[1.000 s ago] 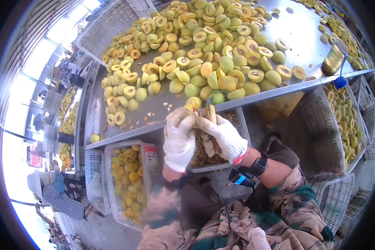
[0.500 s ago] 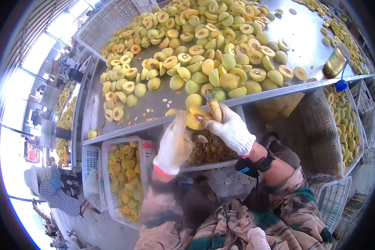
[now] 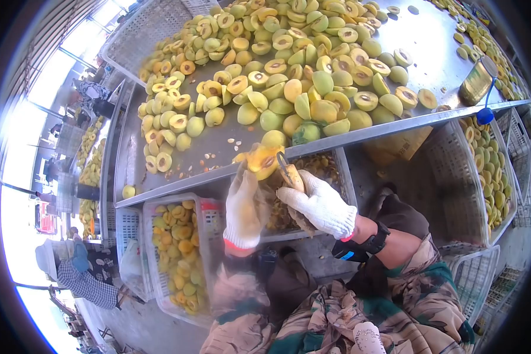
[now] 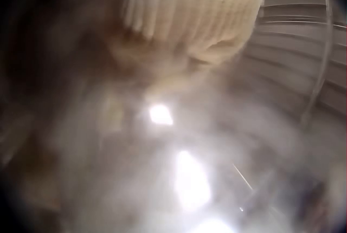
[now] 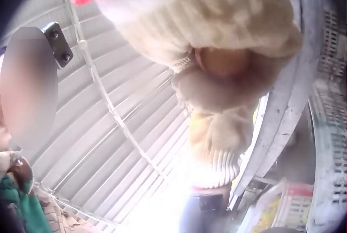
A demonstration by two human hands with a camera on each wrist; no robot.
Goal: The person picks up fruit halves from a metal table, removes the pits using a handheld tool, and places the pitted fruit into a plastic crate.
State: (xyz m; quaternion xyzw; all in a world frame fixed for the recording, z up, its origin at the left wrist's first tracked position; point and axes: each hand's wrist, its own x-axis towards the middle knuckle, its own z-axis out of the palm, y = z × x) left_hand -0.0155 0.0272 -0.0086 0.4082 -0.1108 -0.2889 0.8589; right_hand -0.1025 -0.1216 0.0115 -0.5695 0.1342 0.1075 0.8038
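Observation:
In the head view my white-gloved left hand [image 3: 243, 209] holds a yellow apricot half [image 3: 264, 160] near the table's front edge, its brown-stained hollow showing. My gloved right hand [image 3: 321, 203] grips a short wooden-handled pitting tool [image 3: 291, 177]. Its dark metal loop [image 3: 281, 158] is right at the side of the fruit. The right wrist view shows the right glove [image 5: 227, 21] curled round the rounded end of the handle [image 5: 222, 61]. In the left wrist view the left glove's cuff [image 4: 190, 5] shows, but blur hides its fingers.
Halved apricots [image 3: 277, 65] are heaped on the metal table [image 3: 218, 141], with loose pits near its edge. A crate [image 3: 345, 177] of scraps sits below the hands. Another crate [image 3: 200, 236] holds yellow fruit at left. A jar [image 3: 477, 81] stands at right.
The hands were close together over the fruit; now they have drawn slightly apart. The apricot half has come into view in the left hand, and the tool has shifted left and tilted.

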